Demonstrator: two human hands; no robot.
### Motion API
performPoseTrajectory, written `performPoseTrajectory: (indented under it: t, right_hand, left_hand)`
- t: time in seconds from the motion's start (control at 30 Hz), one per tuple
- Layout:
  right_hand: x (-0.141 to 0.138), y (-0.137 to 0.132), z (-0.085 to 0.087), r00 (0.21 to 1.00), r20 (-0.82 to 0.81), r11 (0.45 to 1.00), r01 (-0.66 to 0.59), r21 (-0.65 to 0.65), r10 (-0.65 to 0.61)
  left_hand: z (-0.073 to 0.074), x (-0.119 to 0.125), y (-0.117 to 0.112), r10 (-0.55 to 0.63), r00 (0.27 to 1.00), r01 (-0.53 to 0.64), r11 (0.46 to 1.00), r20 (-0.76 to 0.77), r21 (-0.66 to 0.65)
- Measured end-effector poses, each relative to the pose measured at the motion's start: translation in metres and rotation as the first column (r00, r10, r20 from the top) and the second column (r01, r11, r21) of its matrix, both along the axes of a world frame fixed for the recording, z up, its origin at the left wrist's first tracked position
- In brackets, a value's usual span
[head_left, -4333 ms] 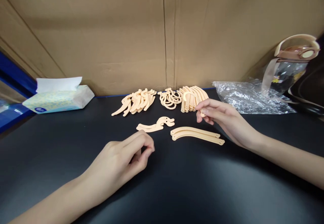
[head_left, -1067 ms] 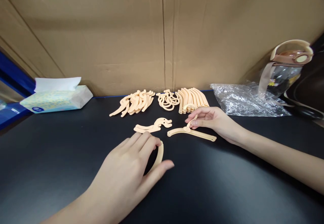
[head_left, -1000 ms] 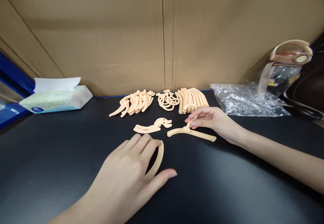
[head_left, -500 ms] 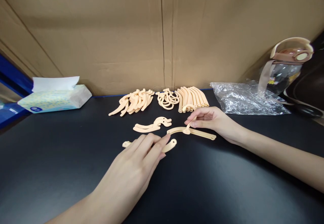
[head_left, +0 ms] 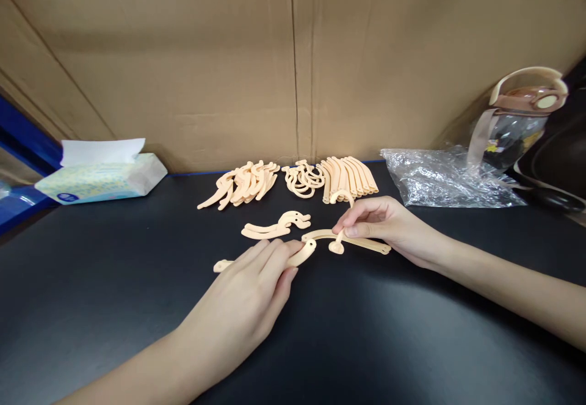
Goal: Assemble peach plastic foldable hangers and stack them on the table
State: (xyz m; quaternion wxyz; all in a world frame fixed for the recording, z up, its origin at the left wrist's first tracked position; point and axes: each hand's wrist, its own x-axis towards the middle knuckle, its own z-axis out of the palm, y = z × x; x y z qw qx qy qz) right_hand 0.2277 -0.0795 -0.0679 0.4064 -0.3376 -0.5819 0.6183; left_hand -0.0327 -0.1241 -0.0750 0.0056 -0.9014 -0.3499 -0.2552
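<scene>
My left hand (head_left: 256, 289) is closed around a cream plastic hanger arm (head_left: 300, 255), whose holed tip sticks out to the right past the fingers. The arm's other end shows on the left, and its middle is hidden under my hand. My right hand (head_left: 373, 225) pinches a cream hanger hook (head_left: 337, 246), its round base hanging down and its curved top above the fingers. Behind the hook a second hanger arm (head_left: 368, 245) lies on the table, apart from the first. Just beyond my left hand rest more loose arm pieces (head_left: 268, 230).
Along the back of the black table (head_left: 366, 344) lie a heap of hanger arms (head_left: 249, 182), several hooks (head_left: 303, 179) and a row of longer arms (head_left: 350, 176). A tissue pack (head_left: 101, 179) sits left; a clear plastic bag (head_left: 439, 179) and a water bottle (head_left: 517, 130) stand right. Cardboard (head_left: 206, 57) rises behind.
The hanger arm in my left hand has shifted, its right tip now higher and closer to the hook. My right hand has brought the hook's base slightly down, off the arm lying behind it.
</scene>
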Motion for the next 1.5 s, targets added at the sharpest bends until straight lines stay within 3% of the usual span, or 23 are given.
performPoseTrajectory:
  t: [0.13,0.33,0.83,1.03,1.23,1.5]
  right_hand:
    - [0.000,-0.002,0.002,0.999,-0.026,1.000,-0.022,-0.001,0.022]
    - [0.000,-0.002,0.004,0.998,-0.032,0.998,-0.055,0.013,0.055]
    - [-0.001,-0.006,0.014,0.975,0.212,0.996,-0.074,0.045,0.063]
    - [0.003,-0.005,0.018,0.943,0.328,0.976,-0.127,0.176,0.064]
    - [0.005,-0.007,0.021,0.897,0.441,0.947,-0.124,0.296,-0.020]
    - [0.002,-0.012,0.024,0.890,0.452,0.933,-0.113,0.343,-0.059]
  left_hand:
    - [0.002,0.000,-0.001,-0.073,0.996,0.072,0.997,-0.041,-0.033]
    - [-0.002,0.000,0.001,-0.111,0.992,0.114,0.993,-0.067,0.041]
    - [0.002,-0.003,0.002,-0.151,0.983,0.160,0.984,-0.106,0.085]
    - [0.004,-0.005,-0.001,-0.155,0.976,0.156,0.988,-0.151,-0.006]
    - [0.001,-0.005,-0.002,-0.142,0.978,0.148,0.989,-0.150,0.026]
    - [0.004,-0.005,-0.004,-0.115,0.978,0.124,0.991,-0.171,0.041]
